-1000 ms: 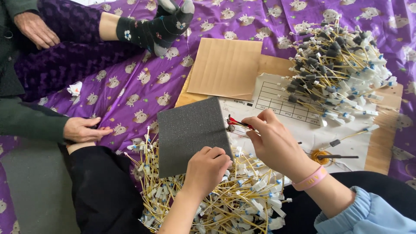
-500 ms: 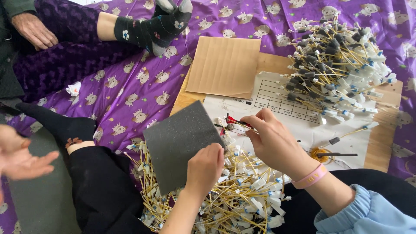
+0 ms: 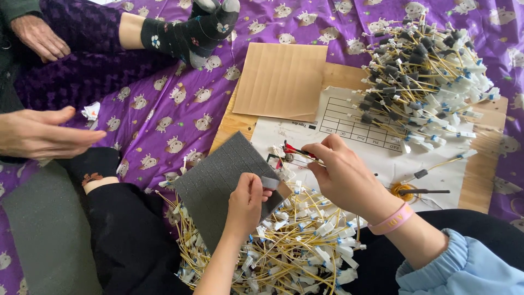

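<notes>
1. Left hand [image 3: 246, 203] pinched on the near right edge of the dark grey foam sheet [image 3: 224, 180], thumb and fingers closed over a small grey foam block [image 3: 270, 182] at that edge; a narrow grip, holding sheet and block together.
2. Right hand [image 3: 341, 175] closed in a fine pinch on a red-handled tool [image 3: 295, 149]; tool tip pointing left, toward the foam sheet's upper right corner.
3. Foam sheet scored into small squares, tilted corner-up, resting partly on the wooden board [image 3: 488, 164] and partly over the heap of yellow wires with white connectors [image 3: 295, 246].
4. Foam block just right of the sheet's edge, directly below and left of the tool tip; close, not touching as far as visible.
5. Tool's long axis roughly level, running right to left; right hand nearer the tip, left hand nearer the block.
6. Right of the sheet: white printed form [image 3: 360, 136] flat on the board, a single capped wire [image 3: 436, 165] and a small coil [image 3: 403, 191] beyond it.
7. Above the sheet: plain cardboard square [image 3: 283, 79]; further right, a pile of wires with dark foam caps [image 3: 420, 71].
8. Left of the sheet: another person's hand [image 3: 43, 134] held open over the purple patterned cloth [image 3: 164, 109], well apart.
</notes>
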